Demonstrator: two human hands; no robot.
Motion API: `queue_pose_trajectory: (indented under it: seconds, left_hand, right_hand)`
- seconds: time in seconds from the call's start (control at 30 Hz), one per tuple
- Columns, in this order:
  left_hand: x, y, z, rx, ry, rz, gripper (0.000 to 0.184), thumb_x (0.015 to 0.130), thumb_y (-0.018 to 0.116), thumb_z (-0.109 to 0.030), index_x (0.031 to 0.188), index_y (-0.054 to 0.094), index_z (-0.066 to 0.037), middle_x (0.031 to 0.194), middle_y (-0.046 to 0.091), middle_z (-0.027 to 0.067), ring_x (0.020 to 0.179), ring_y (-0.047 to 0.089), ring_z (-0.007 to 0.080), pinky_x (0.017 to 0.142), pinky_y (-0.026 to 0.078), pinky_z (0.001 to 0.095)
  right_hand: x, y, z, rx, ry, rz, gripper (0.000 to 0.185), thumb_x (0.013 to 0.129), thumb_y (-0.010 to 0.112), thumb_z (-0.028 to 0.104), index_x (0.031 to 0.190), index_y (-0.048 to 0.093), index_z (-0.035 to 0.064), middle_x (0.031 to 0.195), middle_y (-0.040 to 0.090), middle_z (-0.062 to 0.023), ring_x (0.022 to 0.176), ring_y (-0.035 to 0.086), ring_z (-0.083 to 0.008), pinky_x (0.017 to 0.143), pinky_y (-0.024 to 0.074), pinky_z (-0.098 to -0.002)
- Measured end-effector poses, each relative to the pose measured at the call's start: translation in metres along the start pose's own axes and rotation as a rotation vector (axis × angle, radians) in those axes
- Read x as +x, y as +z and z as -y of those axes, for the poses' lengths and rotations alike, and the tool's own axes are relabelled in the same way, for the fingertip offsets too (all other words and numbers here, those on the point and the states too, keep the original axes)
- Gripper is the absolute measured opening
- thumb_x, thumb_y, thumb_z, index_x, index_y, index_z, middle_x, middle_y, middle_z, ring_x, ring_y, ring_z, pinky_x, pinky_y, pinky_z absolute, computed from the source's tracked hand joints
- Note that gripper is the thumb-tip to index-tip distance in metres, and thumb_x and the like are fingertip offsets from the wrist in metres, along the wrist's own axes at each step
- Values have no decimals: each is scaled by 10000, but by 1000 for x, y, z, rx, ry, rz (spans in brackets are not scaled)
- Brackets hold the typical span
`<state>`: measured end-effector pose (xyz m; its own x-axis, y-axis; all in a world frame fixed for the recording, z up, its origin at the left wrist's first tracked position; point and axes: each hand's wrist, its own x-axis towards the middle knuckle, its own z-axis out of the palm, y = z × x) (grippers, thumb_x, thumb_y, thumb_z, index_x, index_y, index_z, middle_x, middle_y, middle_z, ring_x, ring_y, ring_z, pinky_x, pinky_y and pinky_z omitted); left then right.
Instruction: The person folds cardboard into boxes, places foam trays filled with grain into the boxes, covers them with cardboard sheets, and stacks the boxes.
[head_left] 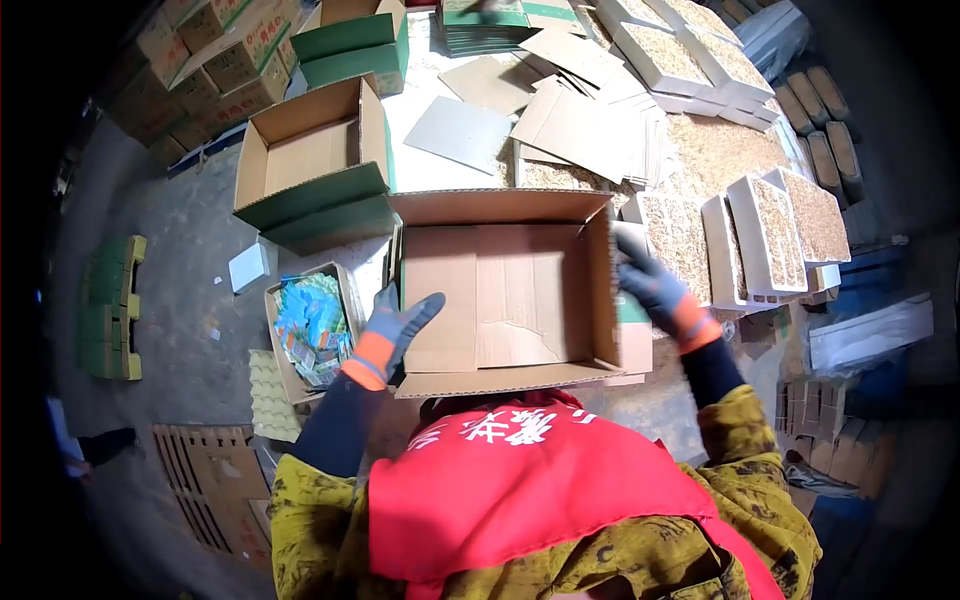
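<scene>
Carton (530, 280), open side facing the camera, occupies dial centre. Left hand (398, 326): fingers grasp the carton wall at 9 o'clock, thumb inside. Right hand (652, 284): located beside the 3 o'clock wall; finger closure cannot be determined. Second carton (312, 150): 10 o'clock. Cardboard sheets (580, 125): 1 o'clock.
</scene>
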<state>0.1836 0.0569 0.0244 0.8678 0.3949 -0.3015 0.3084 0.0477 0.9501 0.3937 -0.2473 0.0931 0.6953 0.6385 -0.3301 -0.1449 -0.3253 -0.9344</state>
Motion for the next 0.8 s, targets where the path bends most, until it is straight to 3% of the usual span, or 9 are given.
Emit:
queue_pose_trajectory:
  seconds: [0.1,0.23,0.3,0.33,0.43,0.5,0.57,0.63,0.8]
  left_hand:
    - [4,4,-2,-87,-61,81,628,797,739,-194,1297,415,4,1169,572,99,1033,546,155,895,459,292]
    - [-13,23,-25,-405,7,-6,795,695,820,-112,1329,356,5,1185,538,106,1052,526,161,889,470,297]
    - [-8,27,-44,-60,194,-87,783,696,816,-97,1328,367,14,1205,523,104,1101,500,166,893,472,296]
    - [-13,34,-63,-436,159,-88,755,706,797,-50,1336,384,14,1252,497,115,1116,486,167,934,442,309]
    - [13,-6,-89,-152,429,-108,496,913,573,-126,1357,392,3,1323,467,106,1142,495,194,1020,359,307]
    - [63,-54,-48,-480,572,-333,412,963,472,-133,1346,415,5,1327,481,101,1170,490,196,1003,383,299]
    - [80,-112,-37,-151,840,-896,468,1006,364,-267,1392,355,-3,1406,407,113,1222,440,194,1042,332,345]
    - [113,-200,13,-221,690,-1159,489,1009,356,-305,1395,347,-4,1388,426,102,1219,442,179,1033,336,302]
    - [140,-278,50,-347,379,-311,565,998,296,-445,1273,518,-5,1303,523,134,1128,518,214,984,372,295]
  right_hand:
    - [19,56,-66,-470,-50,-252,955,699,773,465,1349,340,-85,1219,545,-247,1163,508,-299,987,391,-364]
    - [5,49,-51,-86,-1,-176,860,703,812,296,1317,352,-93,1180,564,-184,1023,589,-262,891,467,-332]
    - [-1,56,-34,440,31,-222,727,739,764,121,1334,365,-4,1104,575,-116,965,592,-188,865,485,-302]
    - [3,54,-13,441,-62,-218,677,760,726,107,1331,375,18,1113,571,-106,985,585,-185,869,484,-302]
    - [38,38,3,618,-129,-127,550,818,619,133,1315,400,44,1154,552,-76,1041,564,-189,897,475,-328]
    - [82,37,-2,822,-196,-75,483,850,597,206,1288,449,67,1163,566,-67,1057,567,-198,928,460,-360]
    - [113,60,41,852,-262,-59,454,862,607,242,1263,485,68,1175,577,-65,1069,564,-191,939,453,-351]
    - [169,66,41,872,-299,-119,436,870,613,275,1237,521,58,1159,594,-56,1067,566,-185,947,449,-340]
    - [239,131,78,684,-307,-133,350,830,685,186,1130,584,36,1056,630,-67,953,612,-162,885,485,-291]
